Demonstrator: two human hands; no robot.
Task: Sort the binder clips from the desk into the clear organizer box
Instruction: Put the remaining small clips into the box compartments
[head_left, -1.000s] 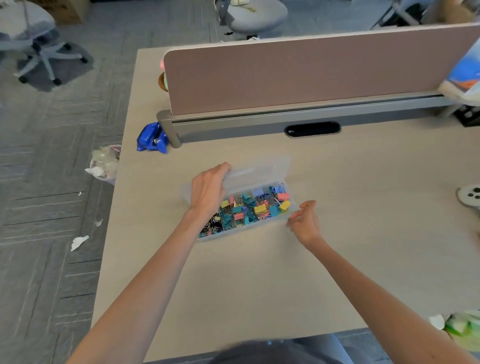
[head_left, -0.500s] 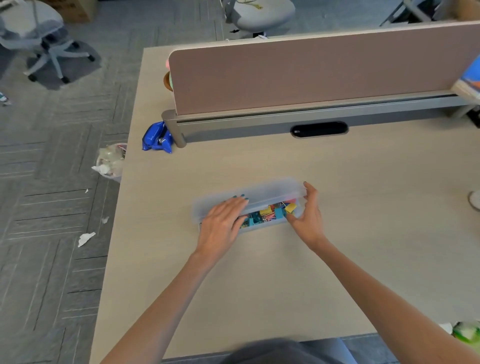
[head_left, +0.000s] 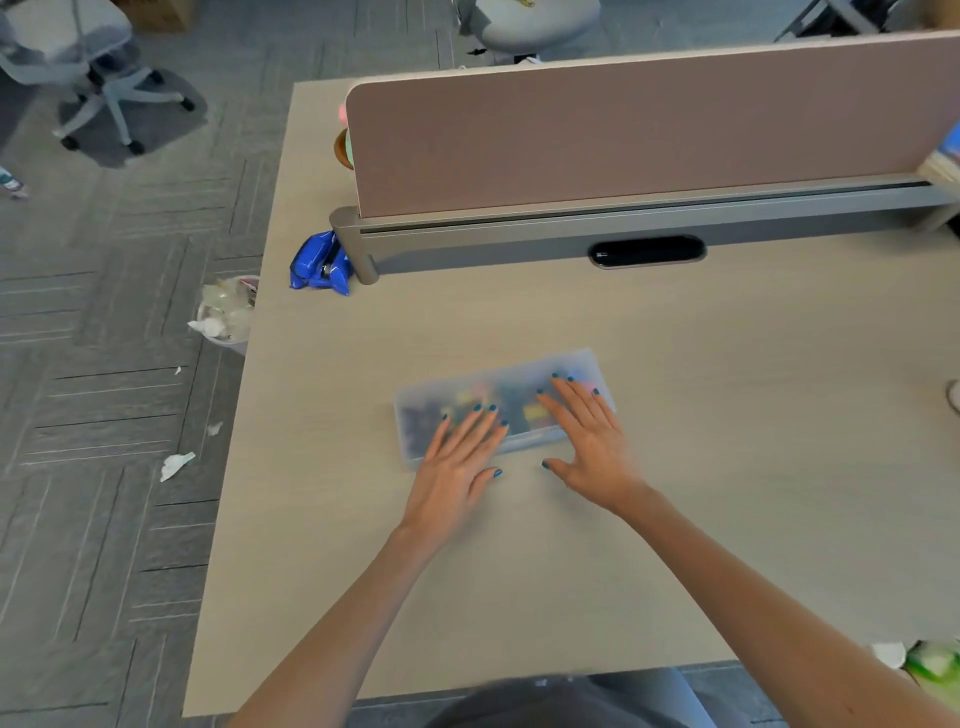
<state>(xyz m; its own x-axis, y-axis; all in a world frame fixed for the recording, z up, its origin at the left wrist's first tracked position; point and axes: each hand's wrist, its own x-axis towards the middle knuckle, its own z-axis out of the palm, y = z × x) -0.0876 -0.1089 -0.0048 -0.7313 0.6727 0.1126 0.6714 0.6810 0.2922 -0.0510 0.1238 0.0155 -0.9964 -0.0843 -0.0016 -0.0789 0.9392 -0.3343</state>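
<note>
Plastic lid (head_left: 522, 378) blurs binder clips (head_left: 535, 414) underneath.

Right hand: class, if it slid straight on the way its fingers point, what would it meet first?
The right hand lies flat on the clear organizer box lid. Beyond the box's far edge the desk looks bare, so it would probably reach the divider's grey rail next, though depth is unclear.

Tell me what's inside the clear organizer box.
The organizer box is shut; through its lid blurred yellow, pink and dark patches show, likely binder clips. Left hand and right hand lie flat on it, hiding the rest.
</note>
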